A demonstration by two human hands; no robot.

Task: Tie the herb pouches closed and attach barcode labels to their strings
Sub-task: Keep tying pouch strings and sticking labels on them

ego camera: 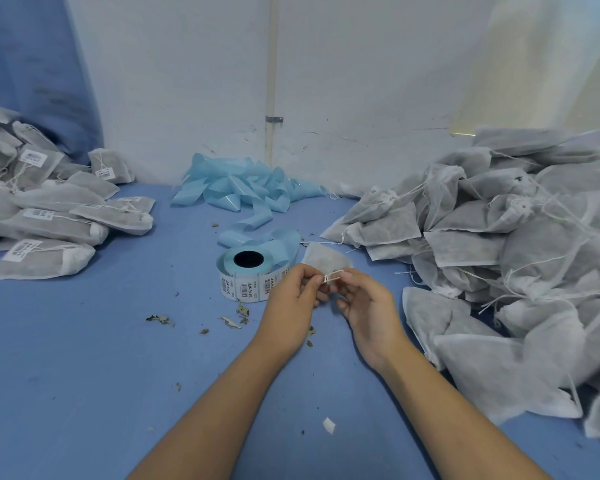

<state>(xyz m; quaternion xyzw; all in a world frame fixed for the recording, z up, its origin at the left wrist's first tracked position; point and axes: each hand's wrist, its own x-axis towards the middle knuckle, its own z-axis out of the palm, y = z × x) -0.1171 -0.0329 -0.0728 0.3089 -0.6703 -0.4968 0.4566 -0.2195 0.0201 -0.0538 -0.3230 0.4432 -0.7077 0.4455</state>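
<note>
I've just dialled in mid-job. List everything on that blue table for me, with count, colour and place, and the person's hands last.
Labelled grey fabric herb pouches: a heap, too overlapped to count, grey with white barcode labels, far left.
Unlabelled grey fabric herb pouches: a large heap, grey with loose white strings, right side.
Single grey pouch being tied: one, just beyond the hands, centre.
White pouch string: one, pinched between both hands.
Roll of barcode labels: one, white labels on pale blue backing, centre.
Spent pale blue backing strip: one tangled pile, back centre by the wall.
Dried herb crumbs: several, grey-green, scattered mid-table.
Small white scrap: one, near front.
Blue table: one.
Left hand: pinches string.
Right hand: pinches string.
</note>
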